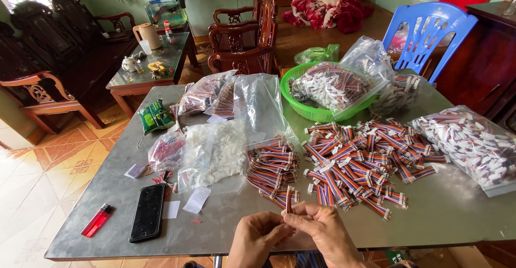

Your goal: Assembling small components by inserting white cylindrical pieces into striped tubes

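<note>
Both hands meet low at the table (pixel 441 214) edge. Left hand (pixel 258 238) and right hand (pixel 325 230) pinch one striped wire (pixel 289 198) that sticks up between their fingertips. More wires (pixel 360 163) lie piled just behind, with a phone (pixel 147 212) off to the left.

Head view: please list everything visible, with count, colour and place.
table: one, grey metal, centre
loose ribbon cables: many, multicoloured, table centre-right
stacked ribbon cables: one pile, multicoloured, table centre
basket: one, green, holding a bag of cables, table rear
clear bags of cables: several, right edge and rear
bag of white parts: one, clear, table centre-left
phone: one, black, front left
lighter: one, red, front left
green packet: one, left edge
plastic chair: one, blue, rear right
wooden chairs: several, dark, rear
left hand: pinching one cable, bottom centre
right hand: on the same cable
</note>
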